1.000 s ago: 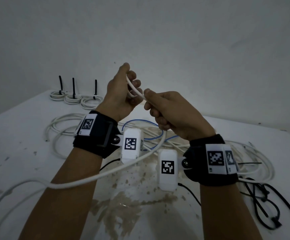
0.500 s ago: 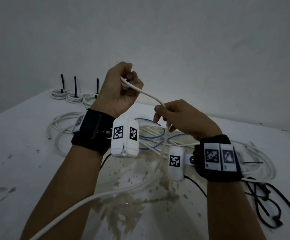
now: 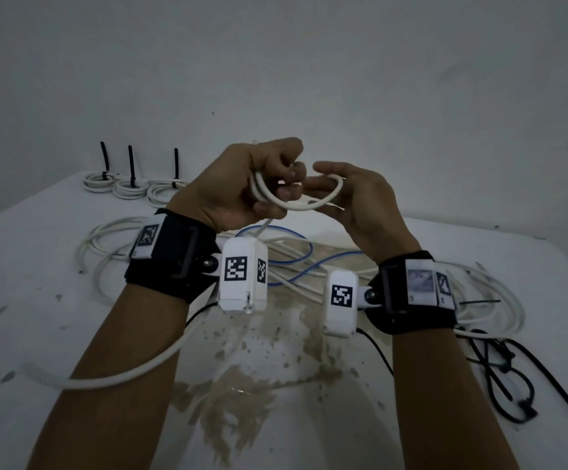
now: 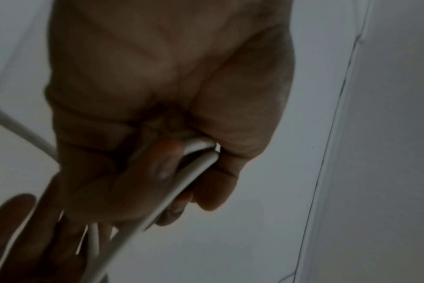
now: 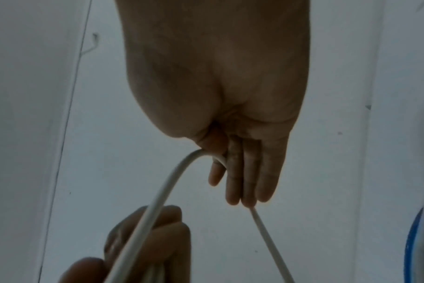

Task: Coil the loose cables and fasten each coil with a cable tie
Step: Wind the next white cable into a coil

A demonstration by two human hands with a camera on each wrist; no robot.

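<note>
Both forearms rise from the bottom of the head view and meet above the middle of the table (image 3: 31, 266), wrists bent so the hands face each other; the left hand (image 3: 238, 184) is held a little higher, knuckles turned outward, its fingers curled tight around a white cable (image 3: 296, 206); the left wrist view shows two strands of that cable pressed side by side under the thumb and folded fingers (image 4: 167, 162). The right hand (image 3: 353, 198) stands palm inward with its fingers (image 5: 245, 172) nearly straight and held together; the cable bends over the base of the forefinger and runs back toward the left fist, so this hand is released and only props the loop from inside. The loop hangs in the air between the two hands, above the table; the rest of the cable drops from the left fist, passes under the left forearm and curves off to the left over the tabletop. Three tied coils (image 3: 129, 188) sit in a row at the far left edge, each with a black tie standing upright; loose white cables and a blue cable (image 3: 289, 262) lie tangled beneath the wrists; black cable ties (image 3: 506, 378) lie on the right.
</note>
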